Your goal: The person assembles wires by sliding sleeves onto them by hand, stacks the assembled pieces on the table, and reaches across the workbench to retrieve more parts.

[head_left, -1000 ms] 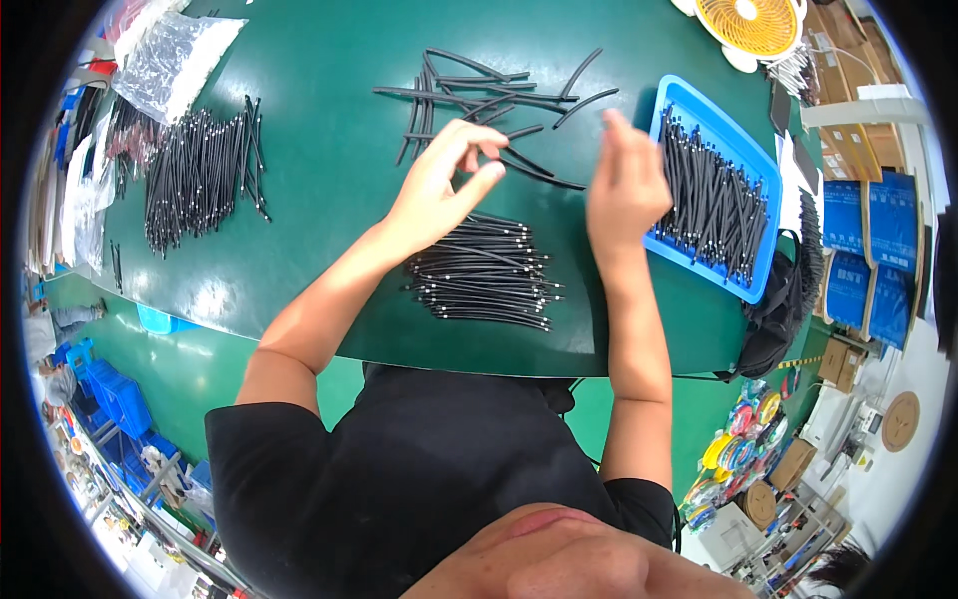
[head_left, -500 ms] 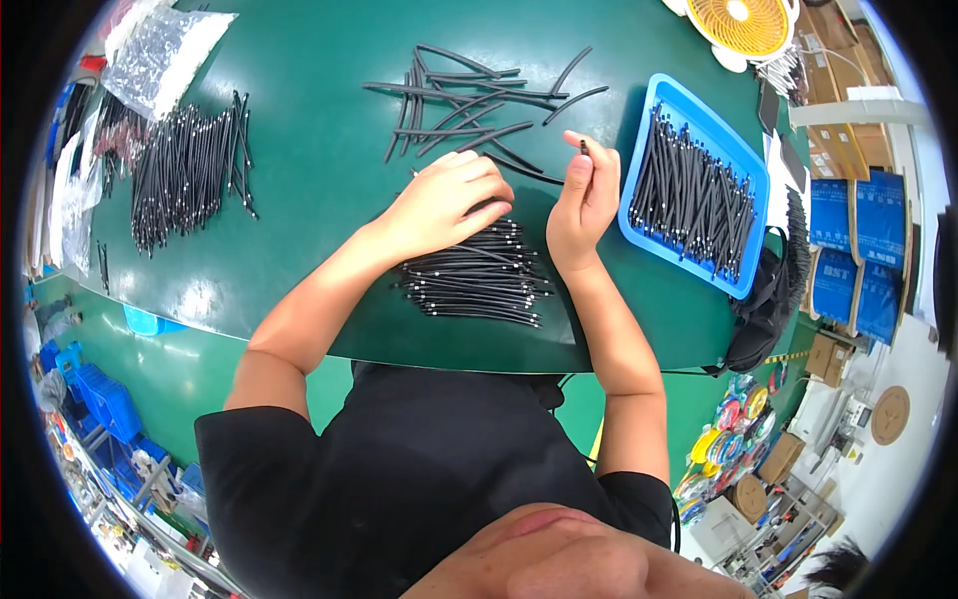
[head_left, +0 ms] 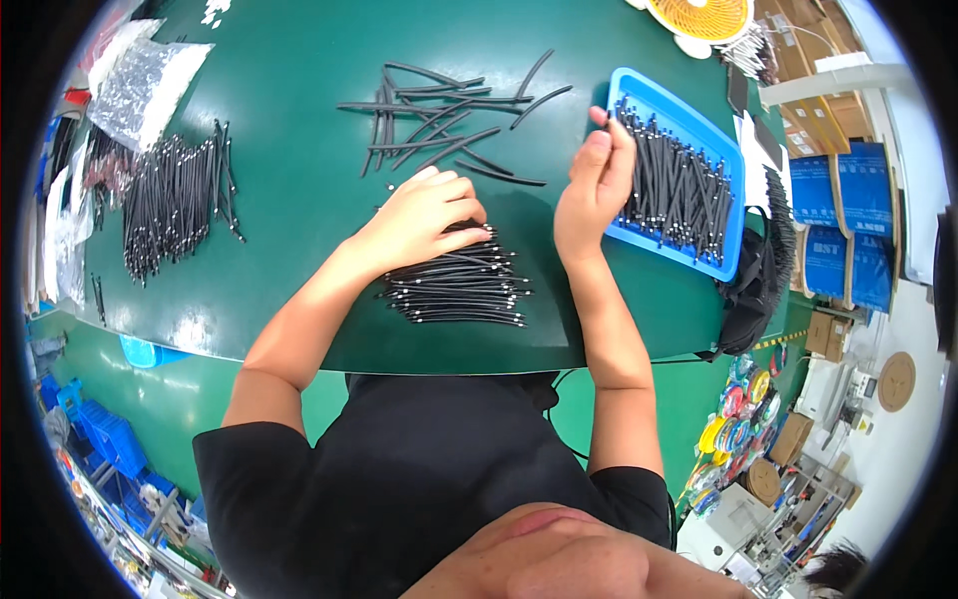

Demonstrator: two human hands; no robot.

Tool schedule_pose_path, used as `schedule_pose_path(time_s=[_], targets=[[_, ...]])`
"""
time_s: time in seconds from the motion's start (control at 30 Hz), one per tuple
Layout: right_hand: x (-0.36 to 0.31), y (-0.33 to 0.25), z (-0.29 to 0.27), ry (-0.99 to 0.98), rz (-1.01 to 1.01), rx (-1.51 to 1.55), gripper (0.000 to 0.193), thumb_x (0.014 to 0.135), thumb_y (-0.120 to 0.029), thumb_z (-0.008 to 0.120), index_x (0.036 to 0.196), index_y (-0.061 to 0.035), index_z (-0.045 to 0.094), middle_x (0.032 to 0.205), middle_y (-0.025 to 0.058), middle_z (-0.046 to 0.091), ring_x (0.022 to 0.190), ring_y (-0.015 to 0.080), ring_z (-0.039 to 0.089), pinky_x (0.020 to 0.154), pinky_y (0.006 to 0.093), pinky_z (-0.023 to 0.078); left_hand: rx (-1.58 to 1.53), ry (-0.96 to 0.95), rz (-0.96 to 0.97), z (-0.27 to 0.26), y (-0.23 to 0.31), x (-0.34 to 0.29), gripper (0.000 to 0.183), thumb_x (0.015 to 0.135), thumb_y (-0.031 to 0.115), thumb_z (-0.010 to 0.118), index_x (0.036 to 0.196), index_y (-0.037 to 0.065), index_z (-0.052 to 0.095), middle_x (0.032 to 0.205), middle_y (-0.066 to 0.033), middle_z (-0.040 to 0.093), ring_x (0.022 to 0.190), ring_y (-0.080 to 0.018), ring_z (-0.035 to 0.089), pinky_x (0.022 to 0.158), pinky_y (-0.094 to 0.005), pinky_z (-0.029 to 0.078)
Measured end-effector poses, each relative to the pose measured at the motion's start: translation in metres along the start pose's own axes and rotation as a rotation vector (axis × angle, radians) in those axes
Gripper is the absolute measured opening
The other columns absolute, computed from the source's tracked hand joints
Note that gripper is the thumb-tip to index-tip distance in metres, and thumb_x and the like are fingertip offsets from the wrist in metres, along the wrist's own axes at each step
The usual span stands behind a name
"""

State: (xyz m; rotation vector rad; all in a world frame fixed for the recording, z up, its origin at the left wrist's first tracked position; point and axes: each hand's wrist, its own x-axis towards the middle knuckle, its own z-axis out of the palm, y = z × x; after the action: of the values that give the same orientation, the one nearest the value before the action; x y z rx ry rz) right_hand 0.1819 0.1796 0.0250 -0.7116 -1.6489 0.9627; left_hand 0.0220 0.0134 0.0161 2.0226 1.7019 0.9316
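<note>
A pile of short black cables with pale metal-looking ends (head_left: 459, 290) lies in front of me on the table. Over its far left part rests my left hand (head_left: 429, 215), fingers bent and drawn together; what they grip, if anything, is hidden. My right hand (head_left: 594, 190) is raised at the left rim of a blue tray (head_left: 733, 240), its thumb and forefinger pinched. A dark tip of a black cable shows faintly between them, the rest hidden by the hand. More such cables (head_left: 679, 190) fill the tray. Several loose plain black tubes (head_left: 439, 105) lie scattered beyond my left hand.
Another heap of black cables (head_left: 170, 205) lies at the left, beside clear plastic bags (head_left: 150, 85). A yellow and white fan (head_left: 704, 18) stands at the far right. A black bag (head_left: 748, 290) sits against the tray's right side. The green table's (head_left: 459, 349) near edge runs before me.
My right hand has moved right relative to the table, up to the tray's rim, still pinched. My left hand stays over the pile. The whole view has shifted slightly.
</note>
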Motion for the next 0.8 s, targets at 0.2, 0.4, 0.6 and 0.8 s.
schedule_pose_path(time_s=[0.2,0.4,0.6,0.8], targets=[[0.056,-0.015,-0.069,0.059,-0.202,-0.755,0.043,0.106,-0.005,0.059,0.149,0.0004,0.059,0.109,0.0151,0.065,0.093,0.0305,0.066,0.084,0.0410,0.053,-0.005,-0.007,-0.016,-0.003,-0.001,-0.007,0.018,0.093,0.028,0.080,0.098,0.011,0.077,0.093,-0.0031,0.063,0.093,-0.0230,0.062,0.089,-0.0391,0.046],[0.044,0.008,-0.051,0.088,-0.350,-0.897,0.042,0.102,-0.011,0.060,0.142,0.0037,0.063,0.138,0.0334,0.060,0.126,0.0508,0.059,0.110,0.0554,0.047,-0.010,-0.032,0.012,-0.002,-0.001,0.000,0.015,0.093,0.025,0.079,0.096,0.011,0.076,0.090,-0.0030,0.064,0.090,-0.0241,0.062,0.084,-0.0390,0.047],[-0.043,0.008,0.040,-0.429,-0.499,-0.628,0.032,0.090,-0.019,0.074,0.119,-0.0053,0.066,0.111,0.0120,0.065,0.113,0.0304,0.062,0.095,0.0432,0.047,0.251,0.062,0.043,0.000,0.004,0.001,0.018,0.095,0.023,0.076,0.091,0.007,0.068,0.092,-0.0063,0.065,0.088,-0.0281,0.064,0.079,-0.0421,0.049],[-0.032,0.021,0.023,-0.547,-0.385,-0.591,0.015,0.094,-0.010,0.070,0.107,-0.0057,0.064,0.101,0.0111,0.062,0.097,0.0317,0.059,0.085,0.0434,0.046,0.348,0.366,-0.352,0.003,-0.001,-0.004,0.014,0.102,0.024,0.072,0.102,0.011,0.068,0.081,-0.0086,0.072,0.070,-0.0317,0.071,0.064,-0.0420,0.055]])
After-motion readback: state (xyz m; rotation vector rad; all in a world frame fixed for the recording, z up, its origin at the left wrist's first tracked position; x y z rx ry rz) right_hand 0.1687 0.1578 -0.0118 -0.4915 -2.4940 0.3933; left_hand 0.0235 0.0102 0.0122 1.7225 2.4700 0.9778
